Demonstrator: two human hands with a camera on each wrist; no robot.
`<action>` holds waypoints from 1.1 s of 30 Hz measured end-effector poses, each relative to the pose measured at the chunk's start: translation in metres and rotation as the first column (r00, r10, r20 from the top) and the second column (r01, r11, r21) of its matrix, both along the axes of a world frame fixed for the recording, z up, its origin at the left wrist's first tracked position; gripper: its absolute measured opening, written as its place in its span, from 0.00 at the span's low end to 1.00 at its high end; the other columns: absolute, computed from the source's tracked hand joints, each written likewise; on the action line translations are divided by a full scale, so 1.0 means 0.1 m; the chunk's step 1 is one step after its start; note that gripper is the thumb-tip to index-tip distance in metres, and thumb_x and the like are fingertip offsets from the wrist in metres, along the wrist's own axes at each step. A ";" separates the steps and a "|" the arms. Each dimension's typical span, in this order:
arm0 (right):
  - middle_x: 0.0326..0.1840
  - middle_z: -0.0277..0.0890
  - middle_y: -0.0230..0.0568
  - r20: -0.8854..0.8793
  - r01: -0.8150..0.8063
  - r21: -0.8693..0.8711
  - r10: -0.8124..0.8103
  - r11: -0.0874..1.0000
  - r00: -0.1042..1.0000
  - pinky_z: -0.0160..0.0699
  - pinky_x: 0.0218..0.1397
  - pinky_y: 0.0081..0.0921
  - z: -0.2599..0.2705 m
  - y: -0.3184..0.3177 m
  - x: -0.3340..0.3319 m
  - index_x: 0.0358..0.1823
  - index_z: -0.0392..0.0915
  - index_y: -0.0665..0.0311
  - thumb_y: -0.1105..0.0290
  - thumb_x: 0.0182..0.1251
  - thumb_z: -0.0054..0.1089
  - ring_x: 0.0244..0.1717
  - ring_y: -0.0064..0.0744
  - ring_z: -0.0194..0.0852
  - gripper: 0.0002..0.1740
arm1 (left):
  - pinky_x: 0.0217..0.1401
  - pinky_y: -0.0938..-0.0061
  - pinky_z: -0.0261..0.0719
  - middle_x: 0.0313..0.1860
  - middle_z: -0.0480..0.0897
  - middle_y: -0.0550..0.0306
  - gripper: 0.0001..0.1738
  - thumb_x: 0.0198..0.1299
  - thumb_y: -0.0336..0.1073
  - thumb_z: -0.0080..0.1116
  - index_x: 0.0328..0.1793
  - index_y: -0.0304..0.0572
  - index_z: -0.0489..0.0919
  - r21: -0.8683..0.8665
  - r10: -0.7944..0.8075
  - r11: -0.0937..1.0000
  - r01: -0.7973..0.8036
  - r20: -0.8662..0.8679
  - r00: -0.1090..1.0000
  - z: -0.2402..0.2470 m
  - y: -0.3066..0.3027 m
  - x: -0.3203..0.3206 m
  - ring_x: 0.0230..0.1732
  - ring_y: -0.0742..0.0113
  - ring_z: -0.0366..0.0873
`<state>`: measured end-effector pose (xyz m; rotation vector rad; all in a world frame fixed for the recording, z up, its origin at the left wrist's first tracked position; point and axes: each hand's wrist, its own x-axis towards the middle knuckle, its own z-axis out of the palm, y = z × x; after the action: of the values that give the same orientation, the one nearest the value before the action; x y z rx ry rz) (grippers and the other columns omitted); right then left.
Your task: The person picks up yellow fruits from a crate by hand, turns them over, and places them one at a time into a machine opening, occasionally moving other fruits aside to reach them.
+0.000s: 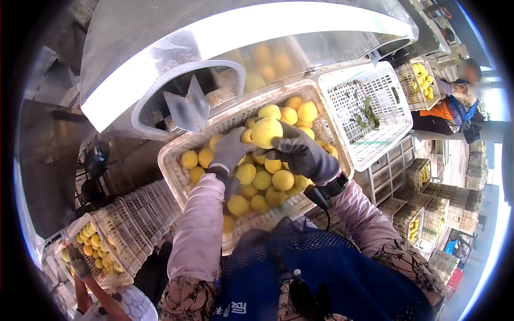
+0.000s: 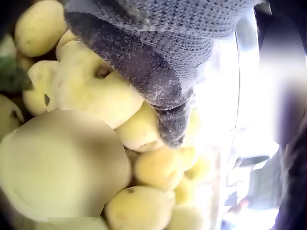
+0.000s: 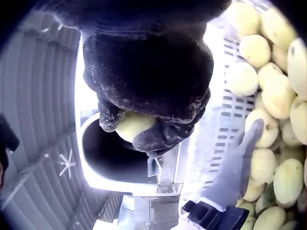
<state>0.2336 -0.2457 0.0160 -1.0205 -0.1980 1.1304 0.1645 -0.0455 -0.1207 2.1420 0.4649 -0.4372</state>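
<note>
Head view shows the dark-grey-gloved right hand with fingers curled firmly round one smooth, round yellow fruit, held above a dirty-white perforated plastic crate which contains many similar yellow fruits. From the right wrist, the glove covers a good part of this fruit. The lighter-grey-gloved left hand touches the heap; its fingertips are partly hidden, so I cannot tell whether it grips anything. In the left wrist view, a large pale foreground shape is too blurred to identify.

The head camera looks down; both wrist cameras, closer in, share the yellow fruit
</note>
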 end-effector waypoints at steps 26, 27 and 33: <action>0.62 0.77 0.59 0.964 0.394 -0.196 0.102 0.898 0.247 0.83 0.60 0.43 0.07 1.65 -0.18 0.65 0.74 0.68 0.56 0.52 0.83 0.60 0.59 0.81 0.42 | 0.57 0.50 0.89 0.74 0.77 0.44 0.46 0.69 0.71 0.44 0.83 0.47 0.63 -0.982 0.767 0.045 -0.184 -0.084 0.636 0.98 0.48 -1.70 0.59 0.50 0.83; 0.61 0.77 0.59 0.969 0.412 -0.202 0.121 0.889 0.215 0.82 0.60 0.44 0.04 1.72 -0.19 0.63 0.75 0.68 0.55 0.53 0.82 0.59 0.59 0.80 0.40 | 0.55 0.49 0.89 0.74 0.78 0.45 0.52 0.69 0.82 0.40 0.81 0.48 0.67 -0.981 0.747 -0.046 -0.188 -0.159 0.646 0.98 0.49 -1.76 0.58 0.50 0.84; 0.51 0.80 0.57 0.966 0.489 -0.252 0.192 0.835 0.171 0.84 0.53 0.47 0.05 2.13 -0.10 0.59 0.78 0.68 0.51 0.58 0.76 0.52 0.58 0.82 0.35 | 0.69 0.58 0.84 0.74 0.76 0.41 0.35 0.81 0.55 0.47 0.80 0.36 0.64 -0.973 0.704 -0.228 -0.036 -0.190 0.684 0.92 0.43 -2.06 0.66 0.50 0.81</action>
<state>0.2239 -0.0330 0.0211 -2.1818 -0.8564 0.0579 -0.0412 -0.0025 -0.0282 0.3321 0.3164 0.2169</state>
